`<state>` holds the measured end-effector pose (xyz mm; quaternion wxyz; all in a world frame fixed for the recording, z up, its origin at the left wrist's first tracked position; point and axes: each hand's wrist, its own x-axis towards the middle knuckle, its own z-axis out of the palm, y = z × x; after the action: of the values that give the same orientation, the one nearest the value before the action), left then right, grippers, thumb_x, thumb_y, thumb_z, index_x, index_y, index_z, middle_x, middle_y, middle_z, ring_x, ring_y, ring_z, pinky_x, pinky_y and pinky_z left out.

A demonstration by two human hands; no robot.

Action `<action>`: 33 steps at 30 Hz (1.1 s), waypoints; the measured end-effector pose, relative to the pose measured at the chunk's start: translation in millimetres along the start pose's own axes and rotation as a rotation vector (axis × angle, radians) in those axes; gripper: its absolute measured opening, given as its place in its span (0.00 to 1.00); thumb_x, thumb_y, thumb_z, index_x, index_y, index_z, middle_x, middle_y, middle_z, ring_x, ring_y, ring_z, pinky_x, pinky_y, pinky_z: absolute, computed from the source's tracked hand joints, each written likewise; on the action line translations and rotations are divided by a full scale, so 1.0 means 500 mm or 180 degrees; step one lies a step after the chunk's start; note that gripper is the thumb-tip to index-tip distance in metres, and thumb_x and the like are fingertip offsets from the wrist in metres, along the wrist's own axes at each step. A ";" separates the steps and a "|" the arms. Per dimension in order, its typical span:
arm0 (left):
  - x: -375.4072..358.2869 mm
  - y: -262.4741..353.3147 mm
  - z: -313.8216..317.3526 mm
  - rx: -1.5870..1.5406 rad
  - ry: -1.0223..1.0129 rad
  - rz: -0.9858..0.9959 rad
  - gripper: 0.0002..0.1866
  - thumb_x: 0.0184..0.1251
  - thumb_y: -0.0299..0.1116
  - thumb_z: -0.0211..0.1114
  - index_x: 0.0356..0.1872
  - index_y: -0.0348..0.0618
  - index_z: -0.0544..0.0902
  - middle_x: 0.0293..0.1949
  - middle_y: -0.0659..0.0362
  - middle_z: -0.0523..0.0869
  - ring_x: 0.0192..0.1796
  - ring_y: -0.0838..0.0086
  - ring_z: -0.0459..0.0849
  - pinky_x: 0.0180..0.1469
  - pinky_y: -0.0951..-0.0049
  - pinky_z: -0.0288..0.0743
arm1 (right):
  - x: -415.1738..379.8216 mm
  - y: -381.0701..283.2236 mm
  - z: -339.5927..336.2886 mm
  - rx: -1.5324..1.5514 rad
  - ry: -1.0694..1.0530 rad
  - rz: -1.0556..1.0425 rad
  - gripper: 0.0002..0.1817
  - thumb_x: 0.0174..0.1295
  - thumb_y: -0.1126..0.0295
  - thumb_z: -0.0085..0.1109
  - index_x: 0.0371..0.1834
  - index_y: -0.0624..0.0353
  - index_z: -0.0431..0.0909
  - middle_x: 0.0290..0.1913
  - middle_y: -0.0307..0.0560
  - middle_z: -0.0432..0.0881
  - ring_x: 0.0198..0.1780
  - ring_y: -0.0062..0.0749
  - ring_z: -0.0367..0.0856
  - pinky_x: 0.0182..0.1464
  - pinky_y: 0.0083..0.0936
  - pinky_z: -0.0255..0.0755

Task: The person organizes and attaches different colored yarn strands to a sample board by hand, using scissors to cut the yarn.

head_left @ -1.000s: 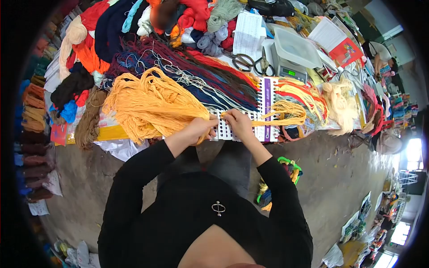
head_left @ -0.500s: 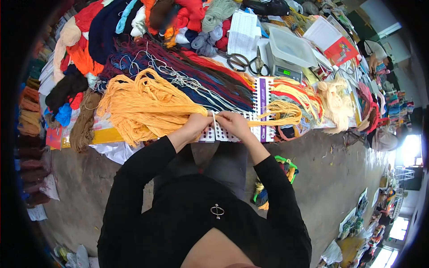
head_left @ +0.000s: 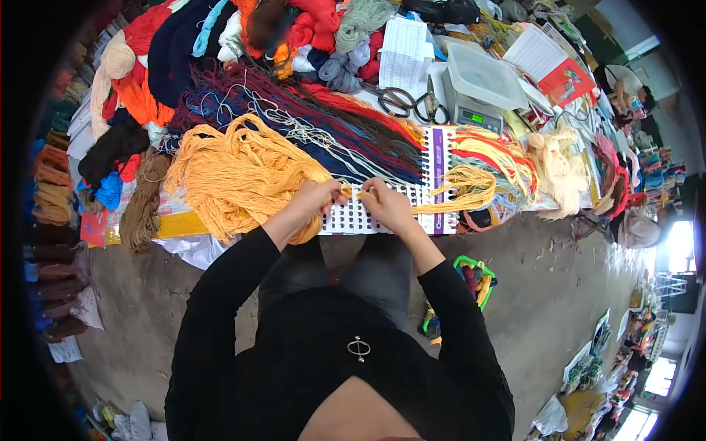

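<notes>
My left hand (head_left: 315, 200) is closed on the right end of a big yellow yarn bundle (head_left: 228, 173), thumb and fingers pinched together. Just to its right, my right hand (head_left: 388, 206) pinches a bit of the same yellow yarn, and a short gap separates the two hands. Both are over a white card with rows of holes (head_left: 357, 220). A purple-striped strip (head_left: 439, 169) forms the card's right side. Looped yellow strands (head_left: 471, 187) lie across that strip. Dark blue and maroon yarn (head_left: 294, 121) stretches behind my hands.
Two pairs of scissors (head_left: 431, 106) lie behind the card, beside a scale (head_left: 474, 110) with a clear tray (head_left: 485, 76). Heaped skeins (head_left: 173, 51) fill the back left. Cream yarn (head_left: 559, 165) is at right. A green-rimmed basket (head_left: 482, 283) stands on the floor. Another person (head_left: 625, 84) is far right.
My hands have moved slightly apart, and the folded piece of white card between them now lies flat. Yellow yarn now shows at my right fingertips.
</notes>
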<state>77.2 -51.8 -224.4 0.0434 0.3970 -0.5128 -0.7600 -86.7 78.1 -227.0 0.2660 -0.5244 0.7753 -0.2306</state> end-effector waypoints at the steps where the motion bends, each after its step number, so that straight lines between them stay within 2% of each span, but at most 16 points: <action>1: -0.004 0.001 0.002 0.0293 0.0113 -0.0031 0.13 0.64 0.38 0.58 0.32 0.38 0.83 0.26 0.61 0.85 0.19 0.84 0.72 0.23 0.82 0.63 | 0.000 0.002 0.004 -0.0005 0.0001 0.0000 0.17 0.62 0.54 0.53 0.48 0.50 0.70 0.31 0.51 0.83 0.34 0.48 0.83 0.35 0.40 0.72; 6: 0.002 -0.015 0.027 0.0150 0.0380 0.0520 0.11 0.63 0.36 0.60 0.29 0.40 0.84 0.23 0.64 0.82 0.21 0.84 0.72 0.21 0.81 0.61 | -0.004 0.002 0.024 -0.0165 0.0394 -0.0081 0.16 0.63 0.53 0.52 0.47 0.49 0.72 0.28 0.49 0.82 0.30 0.48 0.82 0.32 0.41 0.71; 9: -0.012 0.032 -0.050 -0.1295 -0.0701 -0.0390 0.14 0.68 0.40 0.60 0.39 0.38 0.80 0.24 0.66 0.77 0.19 0.88 0.64 0.17 0.87 0.55 | -0.010 -0.008 0.028 -0.0186 0.0486 -0.0020 0.14 0.64 0.55 0.51 0.47 0.49 0.71 0.29 0.50 0.82 0.32 0.49 0.82 0.34 0.40 0.72; 10: -0.018 0.050 -0.087 -0.1652 -0.1515 -0.0194 0.15 0.71 0.38 0.56 0.48 0.35 0.75 0.20 0.68 0.69 0.19 0.90 0.62 0.17 0.90 0.53 | -0.012 -0.007 0.030 -0.0136 0.0581 -0.0060 0.14 0.64 0.55 0.51 0.47 0.50 0.71 0.29 0.50 0.83 0.32 0.49 0.82 0.34 0.40 0.72; 12: -0.049 0.095 -0.075 -0.2121 -0.1455 0.0181 0.16 0.72 0.36 0.54 0.54 0.36 0.72 0.23 0.66 0.73 0.17 0.91 0.62 0.15 0.92 0.52 | -0.015 -0.004 0.041 -0.0100 0.0716 -0.0095 0.12 0.65 0.58 0.51 0.47 0.50 0.72 0.29 0.48 0.83 0.31 0.47 0.82 0.34 0.37 0.73; 15: -0.045 0.081 -0.029 -0.1124 -0.1308 -0.0096 0.19 0.72 0.31 0.52 0.62 0.40 0.67 0.27 0.64 0.80 0.15 0.90 0.62 0.14 0.92 0.51 | -0.020 0.014 0.056 0.0481 0.0899 0.0009 0.12 0.64 0.62 0.52 0.49 0.50 0.70 0.30 0.49 0.83 0.32 0.48 0.82 0.34 0.41 0.72; 19: -0.004 0.013 0.048 0.0769 -0.0875 -0.0479 0.06 0.67 0.33 0.56 0.37 0.44 0.79 0.24 0.62 0.83 0.14 0.87 0.67 0.17 0.84 0.57 | -0.026 0.011 0.063 0.0686 0.1518 -0.0375 0.11 0.66 0.65 0.50 0.49 0.53 0.71 0.34 0.52 0.83 0.35 0.50 0.82 0.37 0.41 0.73; 21: 0.019 -0.003 0.047 0.0945 -0.0669 -0.0265 0.06 0.67 0.32 0.55 0.37 0.45 0.79 0.23 0.63 0.82 0.16 0.87 0.69 0.18 0.85 0.59 | -0.026 0.006 0.059 0.0238 0.1094 -0.0123 0.10 0.66 0.65 0.51 0.47 0.56 0.73 0.38 0.53 0.82 0.38 0.48 0.82 0.38 0.37 0.73; 22: 0.050 -0.037 0.029 0.1341 -0.0346 0.0040 0.10 0.66 0.36 0.57 0.41 0.43 0.82 0.27 0.60 0.84 0.24 0.80 0.79 0.26 0.77 0.71 | -0.026 0.004 0.061 0.0082 0.1206 -0.0376 0.11 0.63 0.65 0.53 0.47 0.54 0.74 0.39 0.50 0.81 0.37 0.49 0.81 0.38 0.39 0.73; 24: 0.038 -0.068 0.032 0.1283 0.0380 0.1512 0.12 0.67 0.39 0.59 0.42 0.42 0.81 0.33 0.58 0.84 0.36 0.74 0.83 0.38 0.71 0.75 | -0.019 0.005 0.067 -0.0297 0.1131 -0.0547 0.15 0.57 0.64 0.58 0.47 0.52 0.73 0.39 0.46 0.78 0.33 0.50 0.80 0.36 0.42 0.72; 25: 0.012 -0.037 0.027 0.2277 0.0440 0.2240 0.14 0.67 0.41 0.60 0.44 0.43 0.81 0.38 0.57 0.83 0.44 0.72 0.82 0.44 0.67 0.73 | -0.012 0.000 0.069 -0.0359 0.1228 -0.0612 0.16 0.52 0.65 0.61 0.45 0.50 0.74 0.38 0.45 0.77 0.32 0.47 0.80 0.34 0.40 0.72; 28: -0.015 -0.061 0.049 0.1545 0.0914 0.2316 0.12 0.68 0.41 0.59 0.41 0.42 0.81 0.32 0.59 0.83 0.36 0.75 0.81 0.38 0.71 0.73 | -0.007 -0.011 0.066 -0.0373 0.1206 -0.0603 0.14 0.50 0.66 0.62 0.42 0.48 0.76 0.38 0.43 0.78 0.31 0.45 0.80 0.33 0.38 0.73; 29: -0.034 -0.036 0.061 0.0587 0.0363 0.1562 0.12 0.69 0.41 0.58 0.37 0.43 0.81 0.22 0.65 0.77 0.24 0.82 0.73 0.26 0.79 0.66 | -0.006 -0.012 0.069 -0.0395 0.1290 -0.0591 0.13 0.48 0.66 0.62 0.40 0.47 0.77 0.36 0.41 0.78 0.31 0.44 0.80 0.32 0.37 0.73; 30: -0.048 -0.014 0.057 0.0595 0.0357 0.1573 0.12 0.69 0.41 0.58 0.37 0.43 0.81 0.22 0.65 0.77 0.24 0.82 0.73 0.26 0.79 0.66 | -0.002 -0.012 0.070 -0.0395 0.1305 -0.0593 0.13 0.48 0.66 0.62 0.40 0.47 0.77 0.36 0.41 0.78 0.31 0.44 0.80 0.32 0.37 0.73; 32: -0.083 0.026 0.048 -0.0745 -0.0474 0.0217 0.13 0.71 0.42 0.57 0.35 0.43 0.81 0.16 0.71 0.68 0.16 0.88 0.60 0.19 0.84 0.51 | -0.002 -0.011 0.070 -0.0302 0.1337 -0.0613 0.12 0.49 0.64 0.63 0.38 0.46 0.78 0.35 0.40 0.78 0.31 0.42 0.80 0.31 0.36 0.73; 33: -0.110 0.053 0.046 -0.0874 -0.0468 0.0336 0.14 0.71 0.43 0.57 0.36 0.42 0.81 0.16 0.73 0.65 0.15 0.90 0.55 0.17 0.85 0.44 | -0.004 -0.014 0.069 -0.0355 0.1329 -0.0567 0.10 0.50 0.63 0.62 0.37 0.46 0.79 0.33 0.39 0.78 0.31 0.41 0.80 0.31 0.36 0.73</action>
<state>90.8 -21.0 -168.5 0.0995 0.3032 -0.4260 -0.8466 -58.8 74.7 -248.3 0.0490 -0.5456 0.7756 -0.3136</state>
